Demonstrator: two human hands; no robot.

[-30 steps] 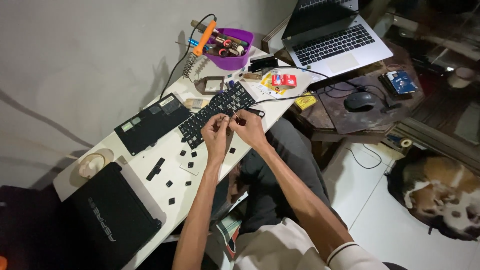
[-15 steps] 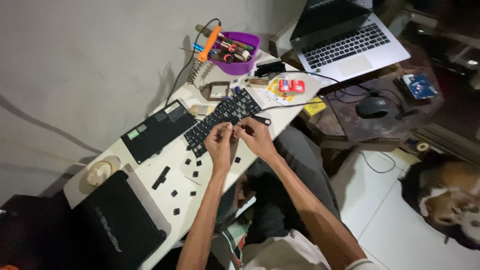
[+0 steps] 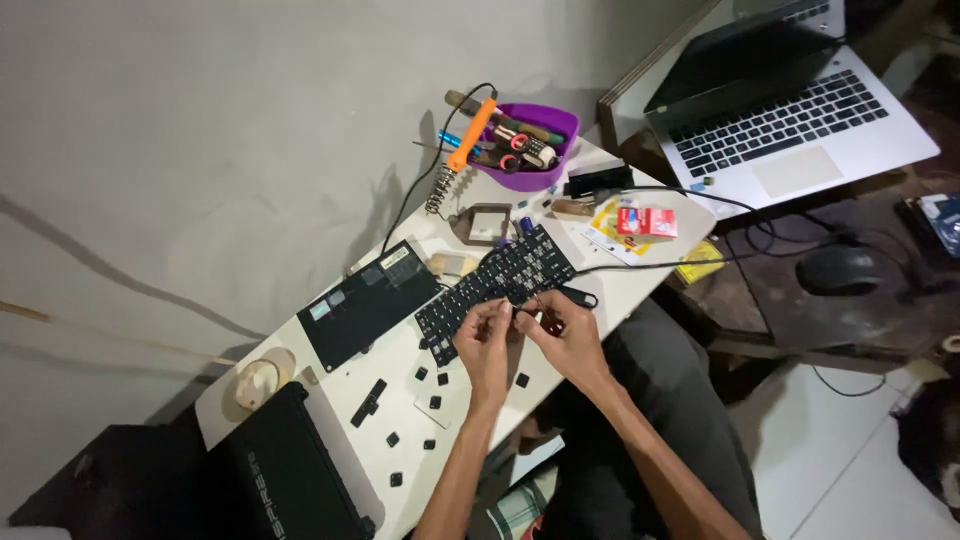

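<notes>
A black laptop keyboard (image 3: 500,280) lies slantwise on the white table (image 3: 345,385). My left hand (image 3: 486,342) and my right hand (image 3: 562,330) meet at its near edge, fingertips pinched together on something small and dark between them; what it is I cannot tell. Several loose black keycaps (image 3: 432,402) lie scattered on the table left of my left hand. A dark slim tool (image 3: 578,296) rests just beyond my right hand.
A purple bowl (image 3: 552,165) of tools and an orange-handled soldering iron (image 3: 470,135) sit at the far end. A black flat battery pack (image 3: 365,305) and a black laptop (image 3: 285,480) lie to the left. An open silver laptop (image 3: 790,110) and a mouse (image 3: 840,268) are on the right.
The view has shifted, so the table sits lower and more to the right in the picture. My hands stay together at the keyboard's near edge with only small finger movements.
</notes>
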